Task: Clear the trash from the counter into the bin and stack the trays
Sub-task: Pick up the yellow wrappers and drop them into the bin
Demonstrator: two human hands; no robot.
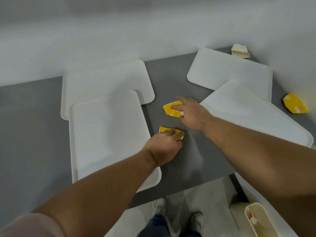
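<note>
Two flattened yellow wrappers lie on the grey counter [171, 82] between the trays. My left hand [164, 147] rests on the near yellow wrapper [164, 129], fingers curled over it. My right hand [191, 113] lies on the far yellow wrapper [168, 109], fingers spread on top. A third yellow wrapper [295, 105] sits at the far right. A crumpled beige paper bag [240, 51] lies at the back right. White trays: one at front left [106, 134] overlapping one behind it [106, 76], and two overlapping at right [253, 117], [222, 69].
A cream bin [259, 219] stands on the floor at the lower right, with some trash inside. A white wall runs behind the counter. My feet show below the counter's front edge.
</note>
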